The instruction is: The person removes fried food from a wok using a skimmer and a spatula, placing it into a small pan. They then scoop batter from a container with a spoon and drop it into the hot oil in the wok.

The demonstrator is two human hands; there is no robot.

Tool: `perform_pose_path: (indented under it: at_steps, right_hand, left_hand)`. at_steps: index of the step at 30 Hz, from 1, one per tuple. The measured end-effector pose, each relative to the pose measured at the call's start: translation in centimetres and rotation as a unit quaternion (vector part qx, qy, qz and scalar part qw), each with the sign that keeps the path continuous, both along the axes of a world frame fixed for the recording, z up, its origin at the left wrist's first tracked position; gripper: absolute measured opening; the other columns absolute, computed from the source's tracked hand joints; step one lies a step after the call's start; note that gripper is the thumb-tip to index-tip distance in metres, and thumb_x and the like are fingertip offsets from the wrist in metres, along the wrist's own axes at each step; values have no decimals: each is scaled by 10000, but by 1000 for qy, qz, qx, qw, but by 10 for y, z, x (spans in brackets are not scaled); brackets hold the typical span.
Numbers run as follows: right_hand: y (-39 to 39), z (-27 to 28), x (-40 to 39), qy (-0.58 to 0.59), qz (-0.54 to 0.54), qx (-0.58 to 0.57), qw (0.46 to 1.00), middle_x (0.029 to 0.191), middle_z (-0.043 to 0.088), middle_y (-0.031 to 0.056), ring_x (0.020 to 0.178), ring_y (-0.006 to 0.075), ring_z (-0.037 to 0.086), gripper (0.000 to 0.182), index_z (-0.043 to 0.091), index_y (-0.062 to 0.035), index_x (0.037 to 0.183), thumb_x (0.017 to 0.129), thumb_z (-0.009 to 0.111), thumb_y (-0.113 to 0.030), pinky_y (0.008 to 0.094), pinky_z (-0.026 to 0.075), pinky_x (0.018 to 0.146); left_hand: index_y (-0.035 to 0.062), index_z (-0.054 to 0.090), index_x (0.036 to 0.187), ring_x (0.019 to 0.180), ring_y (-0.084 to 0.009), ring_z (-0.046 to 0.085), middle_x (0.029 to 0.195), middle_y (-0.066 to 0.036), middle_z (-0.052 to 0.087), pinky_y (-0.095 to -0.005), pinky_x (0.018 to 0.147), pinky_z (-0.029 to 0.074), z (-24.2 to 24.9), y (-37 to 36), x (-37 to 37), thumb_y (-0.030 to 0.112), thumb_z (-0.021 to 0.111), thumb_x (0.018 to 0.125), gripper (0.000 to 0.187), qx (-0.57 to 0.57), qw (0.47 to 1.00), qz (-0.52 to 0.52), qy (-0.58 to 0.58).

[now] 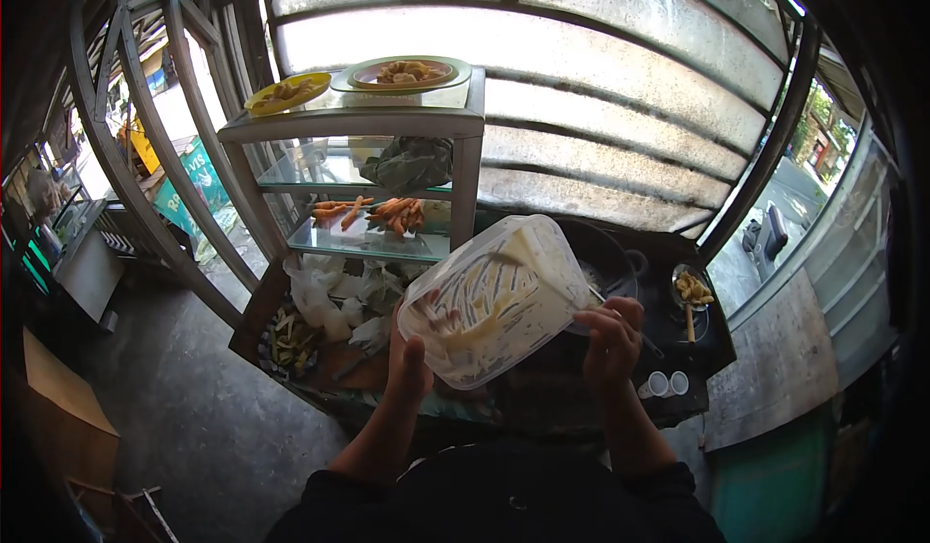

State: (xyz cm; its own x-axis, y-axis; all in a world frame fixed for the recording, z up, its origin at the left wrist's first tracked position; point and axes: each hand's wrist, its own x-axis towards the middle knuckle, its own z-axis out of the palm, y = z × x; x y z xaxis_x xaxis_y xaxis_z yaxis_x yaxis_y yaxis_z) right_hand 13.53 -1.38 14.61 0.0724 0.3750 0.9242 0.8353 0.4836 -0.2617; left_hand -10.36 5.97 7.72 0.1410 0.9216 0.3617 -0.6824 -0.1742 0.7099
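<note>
A clear plastic container (499, 296), its inside smeared with pale batter, is tilted up in front of me. My left hand (412, 373) grips its lower left side, thumb on the near edge and the fingers mostly behind it. At the right end of the container, my right hand (612, 340) is closed round the handle of a spoon, whose head lies inside against the batter. Behind the container and partly hidden by it is a dark pan (620, 262).
A glass display case (465, 126) holds orange fried food, with a yellow plate (291, 94) on top. Plastic bags (320, 301) lie at the left of the counter. At the right are a strainer with fried pieces (691, 289) and two white cups (659, 383).
</note>
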Motion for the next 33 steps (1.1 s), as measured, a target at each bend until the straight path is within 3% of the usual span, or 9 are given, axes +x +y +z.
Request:
perform_pose_path:
  at_steps: [5, 8, 11, 19, 22, 24, 28, 30, 33]
  right_hand:
    - [-7, -5, 1, -47, 110, -39, 992, 798, 676, -15, 810, 177, 546, 205, 659, -114, 861, 924, 550, -277, 361, 331, 831]
    - [3, -4, 5, 45, 23, 17, 999, 778, 669, -17, 807, 175, 549, 234, 657, -113, 844, 934, 535, -291, 368, 322, 846]
    - [-7, -2, 8, -55, 115, -86, 988, 774, 665, -4, 810, 184, 552, 239, 660, -110, 844, 938, 527, -285, 365, 329, 839]
    - [-4, -2, 10, -12, 65, -42, 997, 777, 662, 22, 816, 208, 549, 290, 660, -100, 841, 947, 502, -318, 368, 353, 816]
    - [2, -4, 8, 0, 101, -55, 993, 800, 670, 15, 825, 203, 547, 234, 666, -107, 862, 930, 533, -286, 358, 334, 827]
    - [4, -5, 5, 46, 90, -20, 995, 805, 670, 15, 828, 206, 543, 225, 666, -106, 862, 925, 540, -283, 358, 335, 826]
    - [3, 1, -1, -26, 85, -78, 993, 798, 656, 37, 854, 234, 519, 273, 654, -92, 851, 932, 522, -317, 375, 371, 816]
    - [4, 1, -2, -54, 103, -90, 989, 792, 654, 33, 852, 230, 516, 274, 657, -95, 845, 926, 530, -324, 374, 369, 815]
    - [8, 0, -6, 46, 57, -25, 997, 774, 649, 25, 860, 224, 513, 284, 663, -100, 826, 919, 540, -338, 371, 359, 817]
  left_hand:
    - [-23, 263, 1380, 1236, -290, 446, 1348, -159, 402, -445, 1049, 371, -2, 6, 0, 646, 712, 682, 1067, 7, 1000, 5, -3]
    - [-25, 266, 1382, 1233, -288, 448, 1356, -158, 395, -448, 1043, 377, -4, 2, 2, 640, 708, 692, 1056, -7, 1000, -15, -17]
    - [-28, 263, 1387, 1234, -285, 449, 1362, -156, 389, -446, 1036, 384, -1, 3, 2, 638, 707, 697, 1056, -11, 1000, -19, -17]
    - [-29, 284, 1386, 1224, -287, 471, 1369, -158, 406, -428, 1031, 386, -9, 5, 0, 628, 694, 720, 1022, -3, 998, -50, -29]
    - [90, 263, 1424, 1278, -308, 390, 1417, -93, 352, -489, 1078, 320, -13, 7, -4, 638, 703, 698, 1010, -28, 997, -71, -22]
    - [-32, 288, 1384, 1191, -288, 504, 1364, -157, 419, -426, 1025, 391, -11, 2, -3, 608, 681, 749, 984, -12, 997, -64, -42]
    - [-30, 279, 1388, 1202, -282, 493, 1366, -154, 413, -428, 1024, 391, -13, 4, -4, 616, 686, 737, 1003, 1, 999, -32, -24]
    - [84, 253, 1433, 1271, -297, 399, 1419, -89, 355, -473, 1077, 326, -16, 6, -7, 623, 702, 710, 1008, -9, 997, -68, -27]
    - [82, 253, 1432, 1267, -286, 401, 1419, -85, 354, -465, 1074, 330, -18, 6, -7, 627, 708, 700, 1020, -10, 998, -63, -29]
